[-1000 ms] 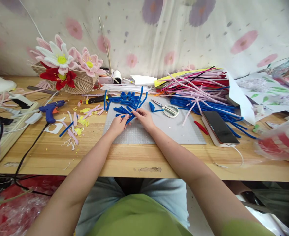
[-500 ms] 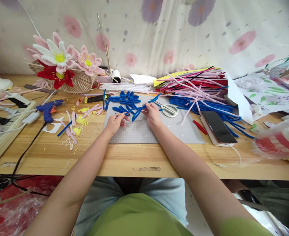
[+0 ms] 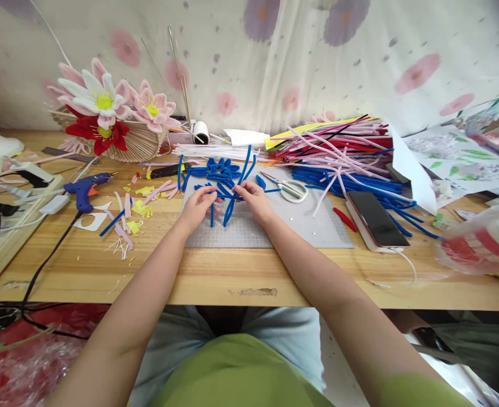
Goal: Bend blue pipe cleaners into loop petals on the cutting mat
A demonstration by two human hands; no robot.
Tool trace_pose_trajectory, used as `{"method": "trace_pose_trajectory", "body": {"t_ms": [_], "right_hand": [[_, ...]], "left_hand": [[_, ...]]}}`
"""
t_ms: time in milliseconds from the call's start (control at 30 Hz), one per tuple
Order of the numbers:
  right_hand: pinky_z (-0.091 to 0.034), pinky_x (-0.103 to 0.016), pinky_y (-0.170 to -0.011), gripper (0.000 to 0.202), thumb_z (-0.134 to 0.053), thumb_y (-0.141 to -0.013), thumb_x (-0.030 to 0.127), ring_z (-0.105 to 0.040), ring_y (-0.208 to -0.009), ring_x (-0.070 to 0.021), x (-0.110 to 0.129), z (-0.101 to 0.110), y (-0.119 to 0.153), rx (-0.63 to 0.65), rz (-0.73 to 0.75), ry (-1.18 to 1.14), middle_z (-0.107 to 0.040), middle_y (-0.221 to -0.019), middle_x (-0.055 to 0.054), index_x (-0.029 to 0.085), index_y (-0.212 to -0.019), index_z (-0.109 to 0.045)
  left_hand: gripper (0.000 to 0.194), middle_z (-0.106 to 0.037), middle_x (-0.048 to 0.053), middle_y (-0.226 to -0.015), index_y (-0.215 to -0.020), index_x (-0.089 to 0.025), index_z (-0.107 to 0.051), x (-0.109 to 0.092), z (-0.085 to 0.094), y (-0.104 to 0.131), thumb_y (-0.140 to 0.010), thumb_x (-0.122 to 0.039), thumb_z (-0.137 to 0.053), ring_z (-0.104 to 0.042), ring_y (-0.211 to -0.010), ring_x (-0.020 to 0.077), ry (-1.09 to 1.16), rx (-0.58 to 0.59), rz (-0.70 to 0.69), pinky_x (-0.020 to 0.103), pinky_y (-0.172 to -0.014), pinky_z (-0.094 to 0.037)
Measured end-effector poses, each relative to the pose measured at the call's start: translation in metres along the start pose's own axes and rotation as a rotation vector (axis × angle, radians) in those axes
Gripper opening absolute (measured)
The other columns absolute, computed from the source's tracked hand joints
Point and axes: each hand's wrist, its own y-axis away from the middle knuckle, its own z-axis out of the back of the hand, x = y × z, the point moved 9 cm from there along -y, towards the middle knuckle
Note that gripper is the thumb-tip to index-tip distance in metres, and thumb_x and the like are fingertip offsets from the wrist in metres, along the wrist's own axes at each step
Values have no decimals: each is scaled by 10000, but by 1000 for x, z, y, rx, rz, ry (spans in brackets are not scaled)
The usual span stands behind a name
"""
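Both hands are over a grey cutting mat (image 3: 291, 226). My right hand (image 3: 255, 200) pinches a blue pipe cleaner (image 3: 229, 212) bent into a narrow loop; the loop hangs below the fingers and two loose ends stick up above them. Close beside it, my left hand (image 3: 200, 208) has thumb and forefinger closed on a blue pipe cleaner, whose exact grip is partly hidden by the fingers. Behind the hands lie several bent blue pipe-cleaner pieces (image 3: 219, 168). Scissors (image 3: 294, 191) with pale handles rest right of my right hand.
A blue glue gun (image 3: 86, 189) and scraps (image 3: 139, 208) lie left. Fluffy flowers (image 3: 103, 102) stand behind them. Bundles of blue pipe cleaners (image 3: 351, 181) and pink ones (image 3: 338, 141) are at the back right, near a phone (image 3: 378, 219) and a red piece (image 3: 345, 219).
My right hand has moved left and slightly down, closer to my left hand. The blue loop it holds has swung from slanted to nearly upright. My left hand has shifted slightly.
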Motion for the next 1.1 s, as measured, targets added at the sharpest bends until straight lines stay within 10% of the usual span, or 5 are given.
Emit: {"method": "trace_pose_trajectory", "body": {"t_ms": [233,667,1100], "right_hand": [[-399,-222,-565,378,-631,-636,533,-437,-580,-78,4,-6,-3,22,51,26,-491,-622,30,187,-640,-478],[-345,-200,-462,296,-650,-652,449,-416,-516,-66,12,-2,-6,58,-8,29,-497,-583,35,167,-675,-563],[-466,-294,-763,228,-506,-805,301,-580,-825,-152,1,-16,-9,103,172,401,-644,-884,-43,177,-915,-663]], "left_hand": [[158,-660,25,-651,-775,-148,-496,0,-6,-13,-724,-222,-627,-546,-453,81,82,-118,-33,201,-447,-452],[172,-644,-8,-706,-872,-181,-534,9,-59,-10,-754,-267,-624,-633,-560,123,213,78,108,246,-555,-507],[78,-552,-41,-572,-757,-197,-470,20,-37,-2,-765,-222,-544,-604,-562,126,176,-176,121,234,-512,-494]]}}
